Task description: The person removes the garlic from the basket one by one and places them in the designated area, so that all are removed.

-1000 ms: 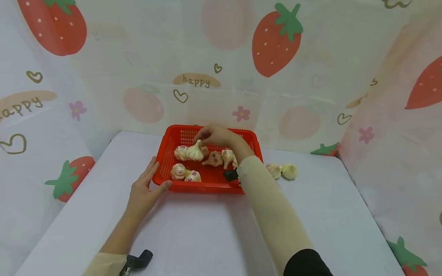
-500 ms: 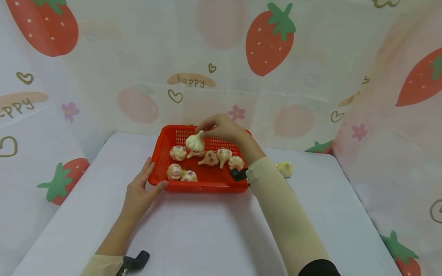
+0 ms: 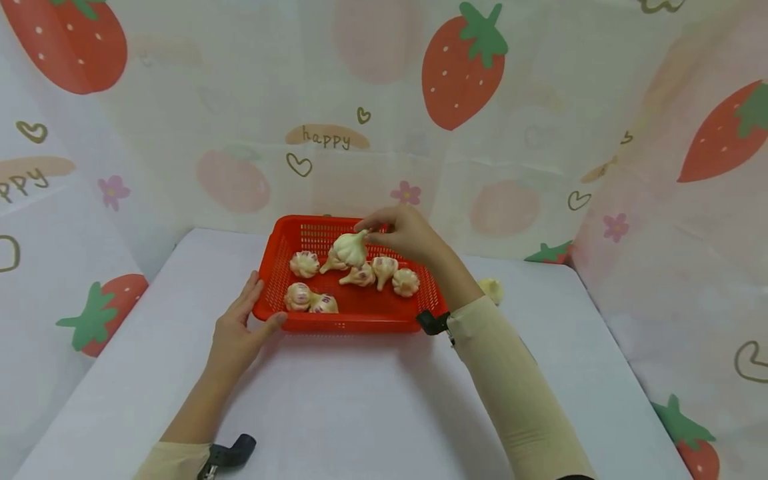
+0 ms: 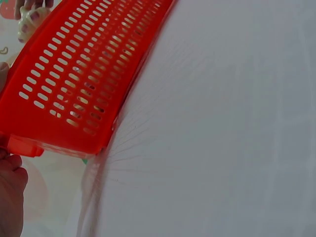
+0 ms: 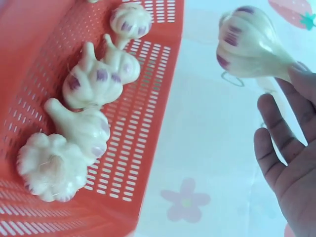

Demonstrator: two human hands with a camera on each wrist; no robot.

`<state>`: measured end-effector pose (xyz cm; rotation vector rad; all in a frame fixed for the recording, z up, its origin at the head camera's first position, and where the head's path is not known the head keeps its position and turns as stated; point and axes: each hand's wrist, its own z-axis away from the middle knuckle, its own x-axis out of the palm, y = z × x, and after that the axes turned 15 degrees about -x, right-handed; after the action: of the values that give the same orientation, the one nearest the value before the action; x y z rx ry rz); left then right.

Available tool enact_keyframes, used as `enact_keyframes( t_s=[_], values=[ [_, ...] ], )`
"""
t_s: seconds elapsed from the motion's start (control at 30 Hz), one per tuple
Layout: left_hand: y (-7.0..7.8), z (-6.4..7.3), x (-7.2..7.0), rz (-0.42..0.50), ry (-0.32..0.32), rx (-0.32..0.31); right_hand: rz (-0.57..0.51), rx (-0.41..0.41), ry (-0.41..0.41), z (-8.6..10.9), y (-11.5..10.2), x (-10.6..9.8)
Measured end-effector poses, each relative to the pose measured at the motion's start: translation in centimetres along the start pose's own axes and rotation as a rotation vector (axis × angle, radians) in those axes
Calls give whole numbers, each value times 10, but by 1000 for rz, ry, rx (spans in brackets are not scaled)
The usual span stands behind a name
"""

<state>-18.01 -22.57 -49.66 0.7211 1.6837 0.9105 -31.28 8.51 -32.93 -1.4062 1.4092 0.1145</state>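
One garlic bulb (image 3: 351, 249) is pinched by its stem between thumb and fingers of the right hand (image 3: 408, 233), above the red basket (image 3: 360, 325), whose near-left corner is gripped by the left hand (image 3: 234, 340). The stem is best pinched firmly and the basket steadied, so neighbours are not knocked. Counted: seven bulbs (image 3: 406, 283) in the basket; one further bulb (image 3: 492, 290) seen on the white table (image 3: 336, 400), partly hidden by the right sleeve (image 3: 516, 393).

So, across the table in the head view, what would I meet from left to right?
Left hand, front pair of garlic bulbs in the red basket, held garlic bulb, right hand pinching it, far-right garlic bulb on the white table.
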Motion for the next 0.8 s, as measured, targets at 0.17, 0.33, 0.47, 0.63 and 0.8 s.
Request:
enact_keyframes(
  t_s=[0.17, 0.33, 0.47, 0.63, 0.8],
  values=[
    [0, 0, 0, -17, 6, -10, -7, -21, 81, 15, -1, 0],
    [1, 0, 1, -16, 4, -11, 10, 8, 162, 32, 1, -4],
    [1, -1, 1, -16, 5, -18, 12, 50, 203, 47, 0, -9],
    [0, -1, 1, -25, 11, -17, -16, 82, 251, 65, -1, -16],
    [-1, -1, 1, -21, 12, -10, -26, 87, 301, 83, -1, -21]
  ],
)
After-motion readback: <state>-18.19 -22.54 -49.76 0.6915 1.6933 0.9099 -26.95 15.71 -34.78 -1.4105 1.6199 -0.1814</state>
